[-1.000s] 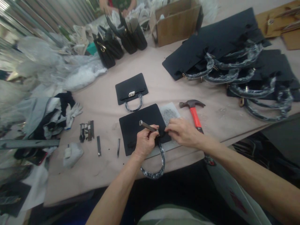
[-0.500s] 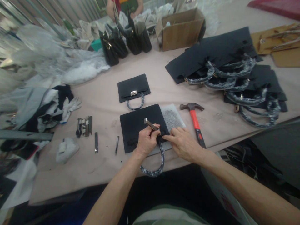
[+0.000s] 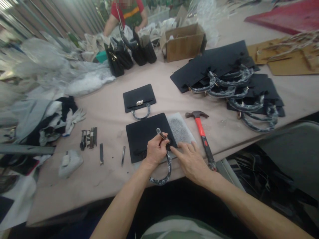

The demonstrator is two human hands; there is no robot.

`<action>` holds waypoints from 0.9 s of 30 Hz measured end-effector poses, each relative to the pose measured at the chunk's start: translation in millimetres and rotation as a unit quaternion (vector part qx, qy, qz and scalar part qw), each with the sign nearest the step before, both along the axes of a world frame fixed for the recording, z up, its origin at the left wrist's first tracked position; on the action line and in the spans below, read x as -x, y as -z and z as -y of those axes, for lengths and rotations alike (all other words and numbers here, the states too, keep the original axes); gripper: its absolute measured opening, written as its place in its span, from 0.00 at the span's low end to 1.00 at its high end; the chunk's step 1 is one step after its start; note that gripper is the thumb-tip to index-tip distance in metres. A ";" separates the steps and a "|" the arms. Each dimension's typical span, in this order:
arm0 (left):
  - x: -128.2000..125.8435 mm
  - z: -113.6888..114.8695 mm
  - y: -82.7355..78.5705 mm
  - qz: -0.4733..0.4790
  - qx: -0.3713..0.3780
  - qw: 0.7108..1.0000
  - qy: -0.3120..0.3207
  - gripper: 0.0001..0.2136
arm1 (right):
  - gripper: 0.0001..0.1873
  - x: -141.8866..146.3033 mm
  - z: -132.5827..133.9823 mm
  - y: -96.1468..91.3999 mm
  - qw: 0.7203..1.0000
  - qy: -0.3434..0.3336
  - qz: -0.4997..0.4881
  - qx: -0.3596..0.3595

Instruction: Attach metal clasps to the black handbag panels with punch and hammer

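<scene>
My left hand (image 3: 156, 151) is closed around a metal punch (image 3: 160, 132), which leans with its top end up. Its lower tip is hidden by my fingers, over the lower right part of a black bag panel (image 3: 147, 129). From that panel's near edge hangs a plastic-wrapped handle (image 3: 168, 171). My right hand (image 3: 190, 162) lies with its fingers spread, the index fingertip by the panel's edge near the handle's base. Under the panel's right side is a whitish, scuffed board (image 3: 185, 132). A claw hammer (image 3: 201, 127) with a red and black handle lies right of my right hand.
Beyond lies a smaller black panel (image 3: 137, 94) with a clasp. Stacked panels with wrapped handles (image 3: 221, 59) are at right. Slim metal tools (image 3: 101, 154) lie at left. Black bags (image 3: 142, 51), a cardboard box (image 3: 184, 43) and a co-worker (image 3: 127, 16) are at the back.
The view has tilted up a little, showing more of the co-worker. My right index fingertip has drawn slightly back from the punch. My left hand keeps its grip on the punch.
</scene>
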State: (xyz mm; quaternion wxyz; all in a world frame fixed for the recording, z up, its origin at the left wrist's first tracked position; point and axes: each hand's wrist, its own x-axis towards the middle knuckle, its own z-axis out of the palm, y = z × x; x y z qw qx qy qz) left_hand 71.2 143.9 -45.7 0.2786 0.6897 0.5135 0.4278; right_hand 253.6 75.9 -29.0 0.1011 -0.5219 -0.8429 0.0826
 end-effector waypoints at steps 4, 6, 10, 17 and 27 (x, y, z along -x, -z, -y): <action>-0.9 0.9 1.4 -0.010 -0.022 1.000 0.001 0.06 | 0.21 -19.0 2.7 -1.6 0.997 0.046 -0.060 -0.005; -1.7 1.0 0.8 -0.017 -0.024 1.000 0.001 0.06 | 0.18 -35.0 -0.3 -3.0 0.990 0.128 -0.054 -0.031; -4.4 1.7 -1.3 -0.029 -0.021 0.999 -0.016 0.07 | 0.18 -66.4 -13.1 -2.4 0.961 0.276 0.029 -0.013; -2.1 -0.4 2.4 -0.032 0.003 0.999 0.007 0.08 | 0.11 -82.5 -47.1 -5.6 0.829 0.415 -0.252 0.278; -5.3 0.8 4.8 -0.007 0.001 1.000 0.006 0.07 | 0.09 -68.7 -69.3 -70.4 0.683 0.345 -0.514 0.387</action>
